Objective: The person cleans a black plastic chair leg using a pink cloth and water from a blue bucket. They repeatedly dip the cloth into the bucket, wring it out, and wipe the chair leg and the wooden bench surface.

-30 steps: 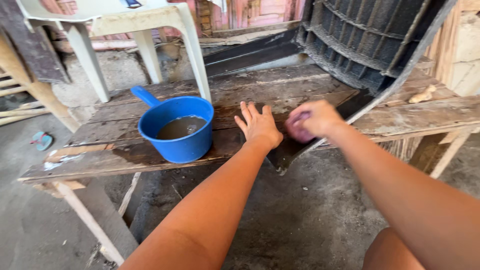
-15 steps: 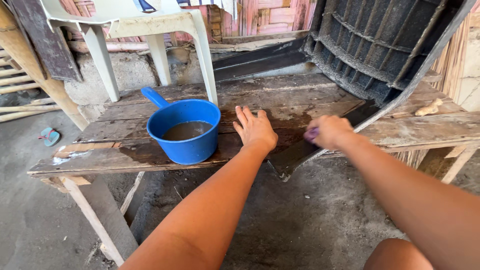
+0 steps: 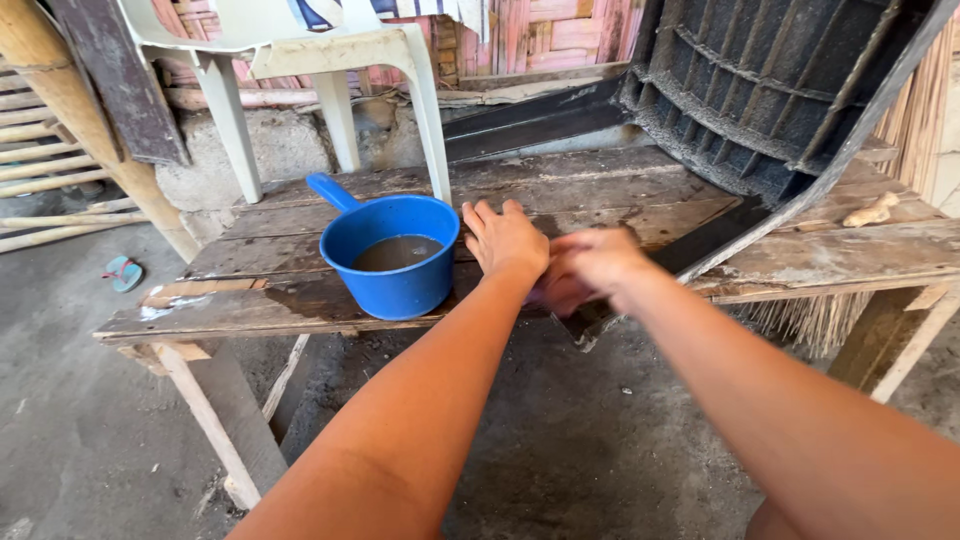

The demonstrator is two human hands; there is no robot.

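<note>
Since half a second ago the right hand [image 3: 590, 268] has slid back along the dark blackened metal strip [image 3: 700, 245] toward the left hand [image 3: 505, 240], until the two nearly touch at the near edge of the weathered wooden plank worktop [image 3: 250, 310], so the rubbing stroke runs on down the strip. The left hand lies flat with its grip wide open, pressing on the wet boards just beside the blue plastic dipper of murky water [image 3: 392, 255]. The right is blurred and curled over something, and what it holds I cannot tell.
</note>
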